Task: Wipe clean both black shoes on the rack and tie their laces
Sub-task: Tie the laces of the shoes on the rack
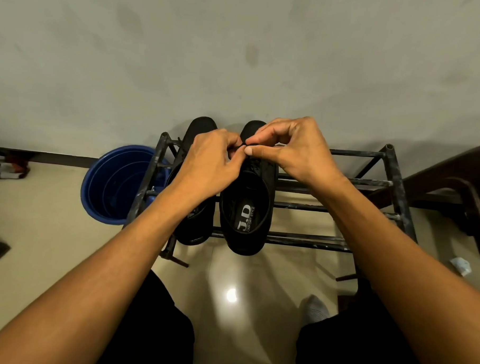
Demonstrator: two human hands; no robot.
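Two black shoes stand side by side on the top bars of a dark metal rack (pixel 327 242), toes toward the wall. The right shoe (pixel 246 209) shows a white "J.D" print on its insole. The left shoe (pixel 192 229) is largely covered by my left forearm. Both hands meet over the right shoe's lacing. My left hand (pixel 209 161) pinches a black lace (pixel 241 146) with curled fingers. My right hand (pixel 292 148) pinches the lace too, thumb against fingertips. The knot itself is hidden between the fingers.
A blue plastic bucket (pixel 109 187) sits on the floor left of the rack, against the wall. Dark wooden furniture (pixel 458 188) stands at the right. A small crumpled white scrap (pixel 461 265) lies on the floor at right. My knees and one socked foot (pixel 314 307) are below.
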